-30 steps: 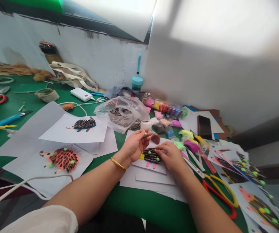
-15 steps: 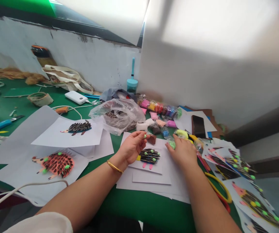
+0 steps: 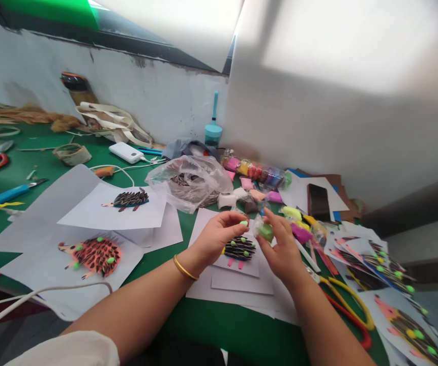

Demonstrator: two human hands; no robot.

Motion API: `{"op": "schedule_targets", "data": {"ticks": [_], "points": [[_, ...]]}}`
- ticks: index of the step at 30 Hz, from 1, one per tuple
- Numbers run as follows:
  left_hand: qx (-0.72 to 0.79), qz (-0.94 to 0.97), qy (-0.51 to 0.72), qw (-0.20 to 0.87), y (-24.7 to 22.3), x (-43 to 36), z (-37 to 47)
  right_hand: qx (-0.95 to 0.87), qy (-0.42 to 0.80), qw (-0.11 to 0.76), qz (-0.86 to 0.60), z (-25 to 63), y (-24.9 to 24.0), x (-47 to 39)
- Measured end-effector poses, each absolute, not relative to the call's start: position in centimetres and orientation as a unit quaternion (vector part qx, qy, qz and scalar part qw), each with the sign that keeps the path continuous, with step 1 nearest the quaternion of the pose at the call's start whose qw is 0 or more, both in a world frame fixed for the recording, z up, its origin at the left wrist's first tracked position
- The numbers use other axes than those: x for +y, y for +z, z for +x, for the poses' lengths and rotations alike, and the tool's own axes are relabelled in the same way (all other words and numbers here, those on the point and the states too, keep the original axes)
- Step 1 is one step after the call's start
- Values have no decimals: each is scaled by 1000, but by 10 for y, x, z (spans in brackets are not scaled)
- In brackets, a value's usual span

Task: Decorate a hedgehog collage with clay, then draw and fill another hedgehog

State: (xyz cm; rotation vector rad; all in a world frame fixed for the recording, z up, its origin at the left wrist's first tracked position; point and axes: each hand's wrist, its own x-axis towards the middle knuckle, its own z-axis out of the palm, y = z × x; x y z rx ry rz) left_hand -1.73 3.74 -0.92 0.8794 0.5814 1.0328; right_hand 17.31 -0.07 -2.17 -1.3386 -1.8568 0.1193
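Observation:
Between the thumb and fingers of my left hand point(image 3: 219, 235) is a small ball of light green clay point(image 3: 244, 223). My right hand point(image 3: 283, 249) grips a clear packet of green clay point(image 3: 265, 232), close to the left fingertips. Below both hands lies a paper with a hedgehog picture point(image 3: 240, 249), its back made of dark striped seeds dotted with green balls, with pink feet. My left hand covers its head end. More white sheets point(image 3: 241, 284) are stacked under it.
A hedgehog picture with green dots point(image 3: 92, 256) and a dark one point(image 3: 130, 198) lie left. A plastic bag of seeds point(image 3: 188, 180), clay packets point(image 3: 246, 183) and a phone point(image 3: 318, 202) are behind. Scissors point(image 3: 350, 300) and more pictures point(image 3: 413, 320) lie right.
My right hand has lifted the green clay packet from the table and brought it left, toward my left hand. The left hand still pinches the green ball. The view has shifted slightly.

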Motion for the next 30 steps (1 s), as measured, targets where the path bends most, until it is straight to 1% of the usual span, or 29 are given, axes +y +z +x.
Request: {"op": "schedule_targets", "data": {"ticks": [6, 12, 19, 26, 30], "points": [[291, 536, 447, 654, 0, 29, -19, -745, 60, 420, -514, 163, -22, -8], [321, 564, 466, 602, -4, 29, -16, -738, 80, 434, -511, 161, -18, -9], [336, 563, 449, 607, -7, 28, -16, -738, 101, 439, -502, 157, -18, -11], [301, 559, 427, 644, 0, 28, -17, -752, 122, 395, -514, 161, -18, -11], [299, 576, 433, 626, 1, 27, -17, -753, 132, 395, -509, 161, -17, -11]]}}
